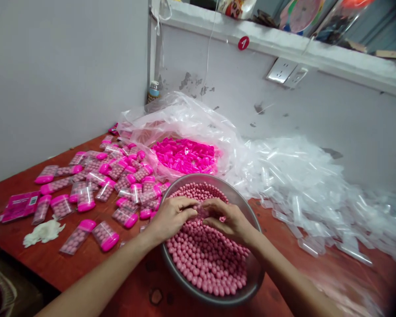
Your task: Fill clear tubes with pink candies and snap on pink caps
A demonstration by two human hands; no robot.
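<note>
My left hand (173, 216) is over a round metal bowl (214, 301), with thumb and fingers closed in a pinch. Facing it, my right hand (229, 220) has its fingers curled toward the thumb, fingertips close to those of the left. Something see-through and pinkish shows between the fingertips, but its outline blends into the balls behind and I cannot make it out. Small pink balls (206, 259) fill much of the bowl below both hands.
Left lie clear containers of pink balls with pink caps (86, 198), a pink packet (20, 206) and a crumpled white wad (43, 232). Behind the bowl, a plastic bag (185, 110) holds loose pink caps (185, 155). Clear empty containers (303, 189) are heaped right on the red table (138, 281).
</note>
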